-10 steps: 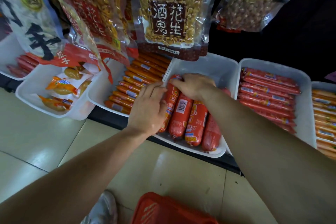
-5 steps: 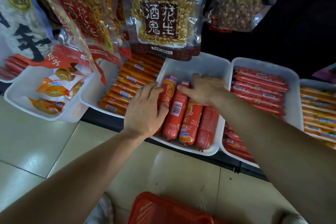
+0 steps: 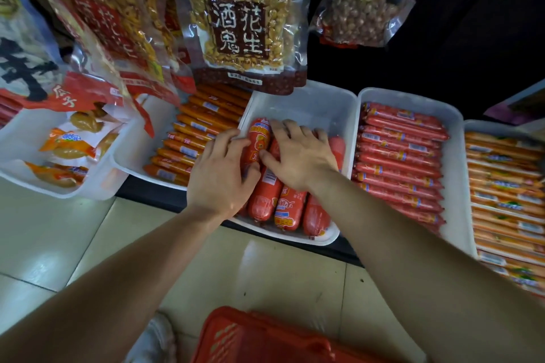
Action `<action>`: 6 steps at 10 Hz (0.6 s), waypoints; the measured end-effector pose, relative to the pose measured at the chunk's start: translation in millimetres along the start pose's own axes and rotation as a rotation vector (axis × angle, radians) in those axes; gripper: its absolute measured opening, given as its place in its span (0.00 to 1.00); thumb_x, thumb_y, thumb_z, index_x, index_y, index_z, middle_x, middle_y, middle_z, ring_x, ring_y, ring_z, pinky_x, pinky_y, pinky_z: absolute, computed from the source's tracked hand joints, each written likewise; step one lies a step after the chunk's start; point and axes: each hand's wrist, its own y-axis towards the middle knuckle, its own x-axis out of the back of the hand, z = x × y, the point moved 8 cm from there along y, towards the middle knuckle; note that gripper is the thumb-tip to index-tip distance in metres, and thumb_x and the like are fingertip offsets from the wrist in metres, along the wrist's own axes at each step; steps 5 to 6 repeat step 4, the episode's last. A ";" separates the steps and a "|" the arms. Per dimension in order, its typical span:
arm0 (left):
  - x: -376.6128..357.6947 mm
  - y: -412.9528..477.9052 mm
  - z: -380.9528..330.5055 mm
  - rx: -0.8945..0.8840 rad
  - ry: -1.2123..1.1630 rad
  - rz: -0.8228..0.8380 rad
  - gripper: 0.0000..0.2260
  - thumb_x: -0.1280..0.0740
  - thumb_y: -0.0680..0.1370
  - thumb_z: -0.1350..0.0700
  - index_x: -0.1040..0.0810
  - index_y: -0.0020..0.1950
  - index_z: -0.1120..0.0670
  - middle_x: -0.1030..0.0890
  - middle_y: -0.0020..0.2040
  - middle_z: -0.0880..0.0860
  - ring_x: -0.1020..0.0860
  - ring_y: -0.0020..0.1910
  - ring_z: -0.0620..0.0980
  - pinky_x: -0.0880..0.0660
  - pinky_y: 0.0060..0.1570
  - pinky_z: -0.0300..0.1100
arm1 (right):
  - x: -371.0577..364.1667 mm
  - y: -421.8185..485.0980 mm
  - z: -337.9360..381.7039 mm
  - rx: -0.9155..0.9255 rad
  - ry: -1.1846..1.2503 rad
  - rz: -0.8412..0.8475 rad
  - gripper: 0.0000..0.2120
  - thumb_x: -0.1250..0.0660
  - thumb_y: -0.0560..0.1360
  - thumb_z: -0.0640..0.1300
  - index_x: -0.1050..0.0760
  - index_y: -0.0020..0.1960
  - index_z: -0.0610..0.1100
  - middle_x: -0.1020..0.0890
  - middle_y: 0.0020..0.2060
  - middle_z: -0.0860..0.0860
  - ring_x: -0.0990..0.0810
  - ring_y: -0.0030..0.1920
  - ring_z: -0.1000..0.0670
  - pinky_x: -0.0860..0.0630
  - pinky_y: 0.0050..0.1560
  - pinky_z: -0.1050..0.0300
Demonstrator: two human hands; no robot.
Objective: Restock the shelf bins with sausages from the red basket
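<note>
Pale glossy floor tiles (image 3: 73, 233), grey grout lines, soft glare. Dark shelf edge (image 3: 147, 196) running across. Peanut bags (image 3: 240, 29) hanging above, more snack bags (image 3: 97, 23) left. Black shadow (image 3: 457, 53) upper right. Light dim, warm.

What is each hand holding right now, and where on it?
The left hand grips the leftmost thick sausage around its middle. The right hand holds nothing; it rests flat on the neighbouring sausages.
</note>
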 end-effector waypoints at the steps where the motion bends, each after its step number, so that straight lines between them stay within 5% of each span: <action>1: -0.5 -0.6 -0.5 0.005 0.042 0.024 0.21 0.39 0.77 0.45 0.27 0.67 0.52 0.30 0.69 0.51 0.28 0.65 0.53 0.26 0.60 0.51 | -3.7 0.1 4.5 -0.024 -0.037 0.003 0.34 0.55 0.79 0.66 0.45 0.79 0.49 0.35 0.75 0.48 0.35 0.73 0.43 0.46 0.74 0.37; 4: 48.5 -3.8 -36.9 0.065 0.170 0.434 0.30 0.40 0.78 0.37 0.40 0.77 0.47 0.31 0.72 0.50 0.33 0.70 0.53 0.33 0.68 0.54 | 41.1 -115.6 -43.1 -0.296 0.022 -0.045 0.29 0.45 0.79 0.59 0.39 0.76 0.47 0.37 0.73 0.46 0.37 0.71 0.42 0.35 0.69 0.40; 6: 48.5 -3.8 -36.9 0.065 0.170 0.434 0.30 0.40 0.78 0.37 0.40 0.77 0.47 0.31 0.72 0.50 0.33 0.70 0.53 0.33 0.68 0.54 | 41.1 -115.6 -43.1 -0.296 0.022 -0.045 0.29 0.45 0.79 0.59 0.39 0.76 0.47 0.37 0.73 0.46 0.37 0.71 0.42 0.35 0.69 0.40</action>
